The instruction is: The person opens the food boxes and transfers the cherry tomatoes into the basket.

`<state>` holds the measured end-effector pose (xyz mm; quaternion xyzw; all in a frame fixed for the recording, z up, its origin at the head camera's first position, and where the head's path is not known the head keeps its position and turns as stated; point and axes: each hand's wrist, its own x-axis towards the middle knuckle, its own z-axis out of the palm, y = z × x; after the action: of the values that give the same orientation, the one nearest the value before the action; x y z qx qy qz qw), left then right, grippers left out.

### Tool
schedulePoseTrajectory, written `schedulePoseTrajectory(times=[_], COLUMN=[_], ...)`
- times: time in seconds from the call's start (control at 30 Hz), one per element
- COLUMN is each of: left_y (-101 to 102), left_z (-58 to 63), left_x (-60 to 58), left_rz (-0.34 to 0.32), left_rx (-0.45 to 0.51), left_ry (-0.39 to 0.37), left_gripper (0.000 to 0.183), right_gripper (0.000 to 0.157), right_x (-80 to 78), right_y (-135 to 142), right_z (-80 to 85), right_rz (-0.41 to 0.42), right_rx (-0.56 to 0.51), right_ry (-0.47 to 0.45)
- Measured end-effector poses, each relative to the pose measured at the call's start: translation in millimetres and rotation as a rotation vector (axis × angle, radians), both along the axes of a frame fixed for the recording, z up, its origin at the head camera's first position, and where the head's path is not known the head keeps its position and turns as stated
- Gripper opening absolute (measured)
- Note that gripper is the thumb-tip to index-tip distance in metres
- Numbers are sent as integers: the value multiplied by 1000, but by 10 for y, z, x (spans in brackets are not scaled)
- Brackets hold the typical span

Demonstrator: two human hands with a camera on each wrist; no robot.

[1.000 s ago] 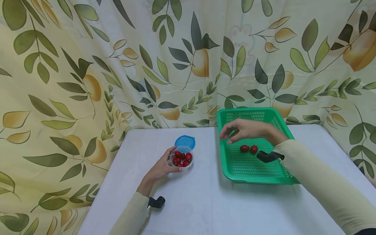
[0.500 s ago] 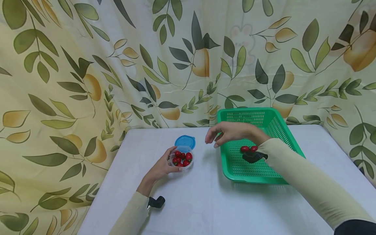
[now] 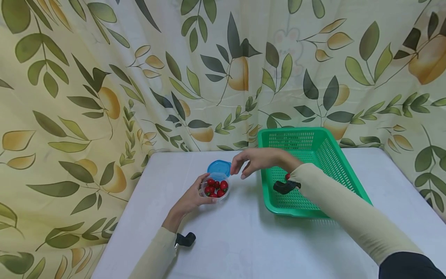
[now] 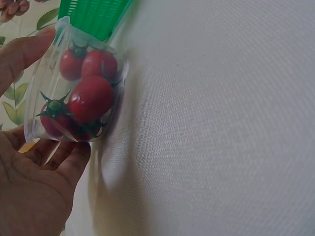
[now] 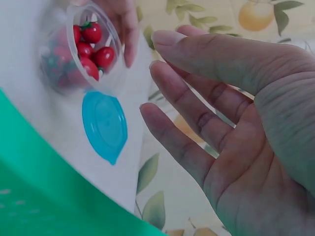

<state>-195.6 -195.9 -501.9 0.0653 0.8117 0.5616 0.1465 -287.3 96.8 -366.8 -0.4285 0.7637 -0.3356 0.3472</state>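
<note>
A clear plastic container (image 4: 37, 86) holds several cherry tomatoes (image 4: 92, 98) with green stems. It stands at the table's left side, and my left hand (image 3: 189, 199) grips it, thumb on one side and fingers on the other. My right hand (image 3: 257, 159) hangs above the table between the container and the green basket, with nothing in it; the right wrist view shows its fingers (image 5: 179, 135) loosely bent and apart. Behind the container lies a blue lid (image 3: 218, 166), its right edge close to my right fingertips in the head view.
A green perforated basket (image 3: 268, 201) stands to the right, under my right forearm. One red cherry tomato (image 3: 287, 176) peeks out in it beside the black wrist camera (image 3: 286, 187). White cloth covers the table (image 3: 240, 240); a leaf-and-fruit patterned curtain (image 3: 223, 116) hangs behind.
My right hand has moved left from over the basket toward the container and lid, its wrist now covering most of the basket's tomatoes. The left hand and container have stayed put.
</note>
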Motion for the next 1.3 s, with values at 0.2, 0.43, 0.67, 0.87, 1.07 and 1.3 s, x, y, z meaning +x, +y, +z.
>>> schedulePoseTrajectory(times=[0.2, 0.43, 0.67, 0.87, 1.07, 1.3], left_y=[-9, -5, -1, -13, -28, -38], left_z=[-11, -3, 3, -4, -7, -4], left_x=[-11, -10, -5, -2, 2, 5], left_rz=[-5, 4, 3, -15, -14, -28], left_rx=[5, 10, 16, 35, 27, 27], left_ry=[-4, -6, -1, 4, 1, 13], left_gripper=[101, 99, 102, 102, 102, 100], right_gripper=[31, 33, 35, 37, 37, 38], right_x=[-7, -29, -43, -46, -18, 11], right_y=[-150, -314, -486, -611, -681, -726], right_z=[-37, -97, -201, -320, -381, -412], right_rz=[30, 49, 66, 86, 77, 55], right_rx=[16, 19, 20, 0, 8, 23], right_ry=[27, 18, 22, -42, -73, -67])
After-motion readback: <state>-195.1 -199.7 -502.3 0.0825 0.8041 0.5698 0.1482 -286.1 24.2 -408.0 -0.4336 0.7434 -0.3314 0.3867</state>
